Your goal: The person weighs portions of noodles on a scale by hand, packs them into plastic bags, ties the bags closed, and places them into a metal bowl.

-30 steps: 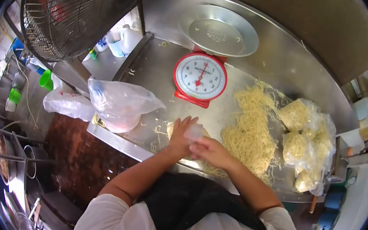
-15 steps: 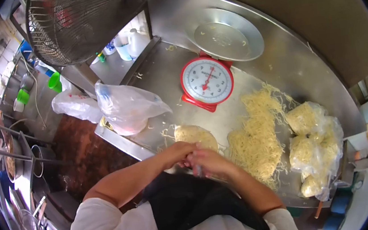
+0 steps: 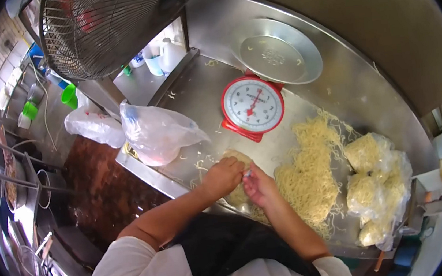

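A plastic bag of noodles (image 3: pixel 236 196) lies on the steel counter at its front edge, partly covered by my hands. My left hand (image 3: pixel 224 176) rests over it, fingers curled round the gathered plastic. Close beside it, my right hand (image 3: pixel 259 184) has thumb and fingertips pinched at the same spot, where a small whitish bit shows; other fingers are curled. To the right spreads a heap of loose yellow noodles (image 3: pixel 311 174). Beyond the hands stands a red-rimmed dial scale (image 3: pixel 253 105) with a round metal pan (image 3: pixel 272 57) on it.
Several filled noodle bags (image 3: pixel 369 187) sit together at the right. A translucent plastic bag (image 3: pixel 158 134) stands at the left counter edge. A caged fan (image 3: pixel 97 35) looms at upper left, with a white jug (image 3: pixel 172 54) behind it. Raised steel walls (image 3: pixel 353 65) bound the counter's back.
Both hands have moved forward and a little right, onto the bag. The left now covers much of it, and the right has turned so its fingers point up. The view has shifted slightly.
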A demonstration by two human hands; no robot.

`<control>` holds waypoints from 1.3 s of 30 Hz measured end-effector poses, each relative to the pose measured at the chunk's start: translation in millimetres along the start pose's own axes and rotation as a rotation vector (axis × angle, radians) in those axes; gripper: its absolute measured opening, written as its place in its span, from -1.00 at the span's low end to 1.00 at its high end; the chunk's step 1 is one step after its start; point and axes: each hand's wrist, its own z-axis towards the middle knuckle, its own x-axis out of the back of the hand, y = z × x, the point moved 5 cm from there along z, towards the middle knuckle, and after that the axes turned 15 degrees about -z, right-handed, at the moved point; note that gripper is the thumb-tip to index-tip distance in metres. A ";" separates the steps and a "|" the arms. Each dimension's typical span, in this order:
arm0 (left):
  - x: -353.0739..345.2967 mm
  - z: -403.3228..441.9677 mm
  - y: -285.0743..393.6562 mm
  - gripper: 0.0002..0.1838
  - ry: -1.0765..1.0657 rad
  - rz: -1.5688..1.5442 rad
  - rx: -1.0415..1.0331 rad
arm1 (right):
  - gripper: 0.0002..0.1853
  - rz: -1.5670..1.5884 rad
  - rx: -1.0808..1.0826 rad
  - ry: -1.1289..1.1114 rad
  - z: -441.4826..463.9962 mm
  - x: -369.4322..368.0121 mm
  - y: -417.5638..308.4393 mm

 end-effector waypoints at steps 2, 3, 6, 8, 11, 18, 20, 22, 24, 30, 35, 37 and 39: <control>-0.7 -0.1 -1.8 -0.69 0.127 -0.027 0.024 | -0.88 -0.072 0.104 -0.007 -9.4 -5.6 -6.5; -1.2 2.2 -0.1 -0.67 0.067 -0.013 0.087 | -0.89 -0.112 0.157 -0.012 -12.2 -8.8 -10.3; 4.4 2.9 11.8 -0.62 -0.116 0.044 0.148 | -0.86 -0.367 0.507 0.039 -8.6 -7.3 -9.8; 7.3 1.5 14.8 -0.62 -0.227 0.105 0.012 | -0.79 -0.492 0.499 0.098 -5.8 -6.7 -9.7; 14.1 3.0 14.6 -0.67 -0.193 0.136 -0.206 | -0.66 -0.762 0.769 0.243 -4.3 -6.3 -10.5; 30.6 4.5 15.0 -0.67 -0.278 0.223 -0.176 | -0.36 -1.393 1.082 0.538 -37.1 -28.1 -22.7; 33.6 4.8 16.8 -0.69 -0.246 0.202 -0.195 | -0.32 -1.418 1.140 0.519 -42.6 -34.4 -27.6; 36.1 3.7 17.3 -0.69 -0.230 0.203 -0.198 | -0.29 -1.407 1.152 0.491 -44.2 -37.6 -30.0; 37.3 2.6 16.1 -0.70 -0.225 0.202 -0.199 | -0.27 -1.358 1.119 0.454 -42.9 -39.5 -30.3; 27.9 -2.8 1.7 -0.81 -0.287 0.178 0.013 | -0.30 -1.320 0.956 0.316 -35.0 -42.4 -29.7; 19.9 -15.8 -8.0 -0.84 -0.243 0.045 0.307 | -0.61 -1.189 0.866 0.092 -15.0 -31.8 -17.2; 9.2 -28.8 -25.5 -0.84 -0.190 -0.271 0.447 | -0.72 -1.196 0.892 0.081 -14.6 -30.5 -16.5; -0.4 -41.0 -41.2 -0.83 -0.185 -0.762 0.776 | -0.80 -1.197 0.954 0.101 -17.4 -29.2 -18.1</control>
